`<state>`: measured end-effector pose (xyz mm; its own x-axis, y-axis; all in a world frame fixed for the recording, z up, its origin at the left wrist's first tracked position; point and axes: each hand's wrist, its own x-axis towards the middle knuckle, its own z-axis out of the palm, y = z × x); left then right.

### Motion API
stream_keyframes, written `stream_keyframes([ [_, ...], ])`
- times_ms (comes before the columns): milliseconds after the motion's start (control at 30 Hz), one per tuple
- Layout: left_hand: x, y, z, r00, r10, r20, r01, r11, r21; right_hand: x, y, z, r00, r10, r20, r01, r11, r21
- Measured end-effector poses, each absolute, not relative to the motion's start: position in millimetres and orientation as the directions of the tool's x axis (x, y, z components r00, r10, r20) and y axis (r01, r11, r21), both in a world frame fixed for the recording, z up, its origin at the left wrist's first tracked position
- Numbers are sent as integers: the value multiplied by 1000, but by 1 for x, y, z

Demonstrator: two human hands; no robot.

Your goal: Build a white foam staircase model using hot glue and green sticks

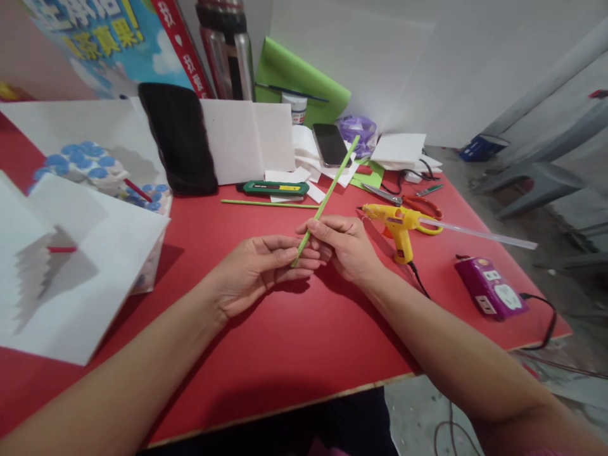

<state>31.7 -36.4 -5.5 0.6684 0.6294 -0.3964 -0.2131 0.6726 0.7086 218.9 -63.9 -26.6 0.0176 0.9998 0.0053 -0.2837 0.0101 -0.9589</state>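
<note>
A thin light-green stick (335, 180) slants up and to the right between my hands, above the red table. My right hand (344, 244) pinches it between thumb and fingers partway along. At its lower end, the thumb and fingers of my left hand (261, 266) close on it too. A second green stick (266, 204) lies flat on the table just beyond my hands. Behind that one rests a green utility knife (275, 188). To the right of my right hand, a yellow hot glue gun (396, 221) lies with a clear glue stick (479, 233) protruding from its back.
Scissors (420, 206) lie behind the glue gun. A purple box with a cord (491, 288) sits near the right edge. White board pieces (104, 253) and a blue-dotted object (85, 161) occupy the left. A phone (330, 145), black case (178, 139) and thermos (227, 50) stand or lie behind.
</note>
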Motion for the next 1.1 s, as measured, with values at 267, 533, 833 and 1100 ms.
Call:
stream_keyframes([
  [267,34,-37,-10,608,669,-427,-194,647,737,213,-68,-26,-13,1000,26,-273,21,-962],
  [533,35,-40,-9,612,682,-400,-221,634,741,209,-72,-24,-34,998,45,-231,36,-972],
  [833,31,-38,-7,638,619,-458,-218,716,663,216,-67,-27,-29,999,29,-293,19,-956],
  [1100,29,-35,-6,741,550,-385,-242,754,611,222,-63,-22,7,1000,7,-316,9,-949],
])
